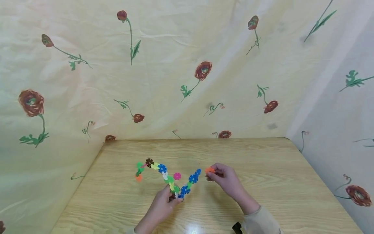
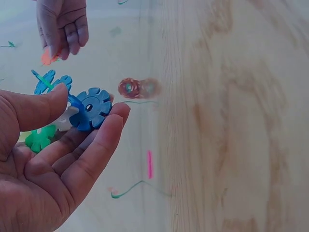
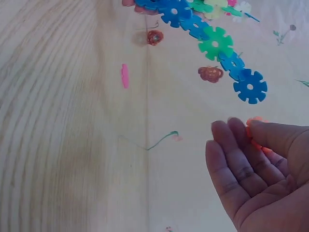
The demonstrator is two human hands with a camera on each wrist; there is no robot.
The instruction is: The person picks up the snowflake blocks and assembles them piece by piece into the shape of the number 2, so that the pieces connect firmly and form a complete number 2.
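Observation:
A chain of interlocked plastic snowflake discs (image 1: 193, 178) in blue, green, white, yellow and brown is held up over the table. My left hand (image 1: 162, 204) pinches it near its low middle, thumb against a blue disc (image 2: 91, 108) in the left wrist view. One arm of the chain runs up left to an orange disc (image 1: 138, 177); the other rises right and ends in a blue disc (image 3: 250, 87). Between thumb and fingertips, my right hand (image 1: 226, 178) pinches a loose orange snowflake disc (image 1: 209, 170). It is apart from the chain's blue end.
A single pink disc (image 1: 177, 176) appears behind the chain; in the right wrist view it looks like a thin pink strip (image 3: 125, 76). The wooden table (image 1: 277, 182) meets a flower-printed cloth (image 1: 163, 81) at the back and sides. A small black object (image 1: 237, 228) is near the right sleeve.

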